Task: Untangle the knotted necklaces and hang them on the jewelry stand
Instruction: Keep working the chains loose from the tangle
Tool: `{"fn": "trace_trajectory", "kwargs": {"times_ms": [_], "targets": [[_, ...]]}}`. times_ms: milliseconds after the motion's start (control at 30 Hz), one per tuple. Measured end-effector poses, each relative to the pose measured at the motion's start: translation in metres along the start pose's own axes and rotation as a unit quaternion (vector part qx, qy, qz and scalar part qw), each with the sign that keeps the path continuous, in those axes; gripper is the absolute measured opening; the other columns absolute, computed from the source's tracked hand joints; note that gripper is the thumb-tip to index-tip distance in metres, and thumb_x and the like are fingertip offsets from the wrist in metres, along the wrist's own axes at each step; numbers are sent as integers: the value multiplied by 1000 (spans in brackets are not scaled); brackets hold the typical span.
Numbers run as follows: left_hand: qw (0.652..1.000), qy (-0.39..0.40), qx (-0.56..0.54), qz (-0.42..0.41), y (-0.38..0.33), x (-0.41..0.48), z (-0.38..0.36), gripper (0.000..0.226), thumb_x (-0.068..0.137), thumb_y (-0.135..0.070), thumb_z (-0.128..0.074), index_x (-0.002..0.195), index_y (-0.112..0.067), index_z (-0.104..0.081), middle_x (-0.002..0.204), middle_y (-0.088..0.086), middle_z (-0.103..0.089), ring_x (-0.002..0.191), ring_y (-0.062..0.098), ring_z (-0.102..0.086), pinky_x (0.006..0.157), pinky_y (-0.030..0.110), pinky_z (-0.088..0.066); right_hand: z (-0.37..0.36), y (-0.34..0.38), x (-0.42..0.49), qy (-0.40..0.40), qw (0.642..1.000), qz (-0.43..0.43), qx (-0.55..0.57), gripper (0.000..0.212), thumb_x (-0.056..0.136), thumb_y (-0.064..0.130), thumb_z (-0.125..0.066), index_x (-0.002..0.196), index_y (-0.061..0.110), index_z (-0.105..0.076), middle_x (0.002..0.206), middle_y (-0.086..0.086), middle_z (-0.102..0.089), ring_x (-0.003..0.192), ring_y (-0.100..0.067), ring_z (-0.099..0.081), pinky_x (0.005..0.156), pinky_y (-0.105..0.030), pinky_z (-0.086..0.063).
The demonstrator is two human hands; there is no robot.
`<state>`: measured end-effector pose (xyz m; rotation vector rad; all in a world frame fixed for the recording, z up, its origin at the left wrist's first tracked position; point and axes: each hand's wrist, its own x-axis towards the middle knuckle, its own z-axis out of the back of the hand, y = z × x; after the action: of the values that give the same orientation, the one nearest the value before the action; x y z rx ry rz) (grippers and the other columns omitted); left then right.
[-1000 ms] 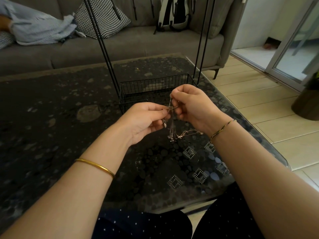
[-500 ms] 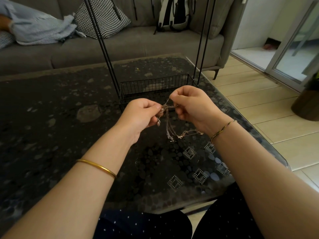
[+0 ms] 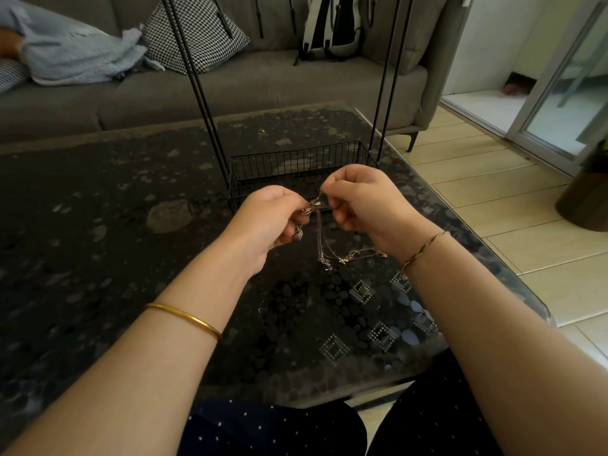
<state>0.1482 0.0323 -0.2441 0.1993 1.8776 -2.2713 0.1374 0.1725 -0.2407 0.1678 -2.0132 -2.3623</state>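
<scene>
A tangle of thin gold and silver necklaces [image 3: 324,248] hangs between my two hands above the dark patterned table [image 3: 98,225]. My left hand [image 3: 266,222] pinches the knot from the left, fingers curled, with a small pendant dangling below its fingers. My right hand [image 3: 365,199] pinches the same knot from the right. The loose chain ends trail down onto the table near my right wrist. The black wire jewelry stand [image 3: 296,166] stands just behind my hands, its basket base on the table and its thin uprights rising out of view.
A grey sofa [image 3: 230,87] runs behind the table with a houndstooth cushion [image 3: 194,31], a blue cloth [image 3: 75,51] and a backpack [image 3: 332,28] on it. The table's right edge borders tiled floor [image 3: 513,199]. A dark planter [image 3: 585,195] stands at far right.
Both hands have lifted slightly and pulled a little apart at the knot. The chains still hang between them in the same place.
</scene>
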Motion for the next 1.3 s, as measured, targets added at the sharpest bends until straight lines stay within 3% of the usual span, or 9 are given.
{"fn": "trace_trajectory", "kwargs": {"times_ms": [233, 533, 667, 867, 967, 1100, 1300], "targets": [[1000, -2, -22, 6, 0, 0, 2, 9, 89, -12, -57, 86, -13, -66, 66, -2, -57, 47, 6, -41, 56, 23, -42, -2, 1, -3, 3, 986, 57, -156, 11, 85, 2, -57, 88, 10, -64, 67, 1, -58, 51, -8, -53, 48, -20, -47], [1000, -11, 7, -7, 2, 2, 0, 14, 96, -13, -50, 89, -14, -62, 71, -2, -58, 48, 5, -43, 58, 23, -47, -5, -4, -1, 13, 965, 94, -246, 9, 88, 9, -60, 87, 15, -66, 77, -6, -66, 70, -20, -64, 68, -35, -58], [998, -17, 51, -30, 4, 2, 0, 14, 97, -14, -49, 92, -14, -62, 77, 0, -61, 53, 6, -46, 62, 25, -50, -5, -5, 0, 1, 968, 85, -237, 7, 92, 15, -57, 87, 15, -62, 78, -11, -68, 67, -21, -65, 64, -34, -58], [992, 3, 102, -70, 6, 1, 1, 12, 96, -16, -53, 89, -17, -63, 80, -1, -67, 61, 10, -51, 71, 32, -51, -3, -5, 1, -10, 978, 75, -195, 8, 94, 15, -53, 92, 11, -59, 71, -1, -60, 55, -7, -58, 51, -21, -50], [993, 15, 97, -67, 5, 0, 0, 12, 96, -16, -53, 90, -19, -63, 82, 0, -68, 63, 10, -51, 73, 32, -51, -4, -5, 2, -24, 980, 66, -184, 13, 95, 16, -51, 93, 7, -59, 66, 2, -55, 44, -2, -51, 42, -16, -43], [996, 24, 77, -36, 2, -1, -1, 16, 90, -7, -55, 88, -19, -66, 88, 3, -67, 67, 11, -53, 77, 32, -52, -3, -7, 4, -42, 981, 61, -182, 16, 95, 17, -50, 92, 4, -58, 64, 5, -49, 48, -6, -44, 39, -13, -35], [994, 33, 86, -54, 3, 0, -1, 16, 85, -5, -64, 87, -21, -66, 87, -1, -64, 69, 10, -54, 66, 25, -46, -4, -6, 6, -46, 976, 73, -198, 19, 90, 12, -54, 72, 17, -54, 59, 9, -48, 49, -4, -41, 40, -10, -30]]}}
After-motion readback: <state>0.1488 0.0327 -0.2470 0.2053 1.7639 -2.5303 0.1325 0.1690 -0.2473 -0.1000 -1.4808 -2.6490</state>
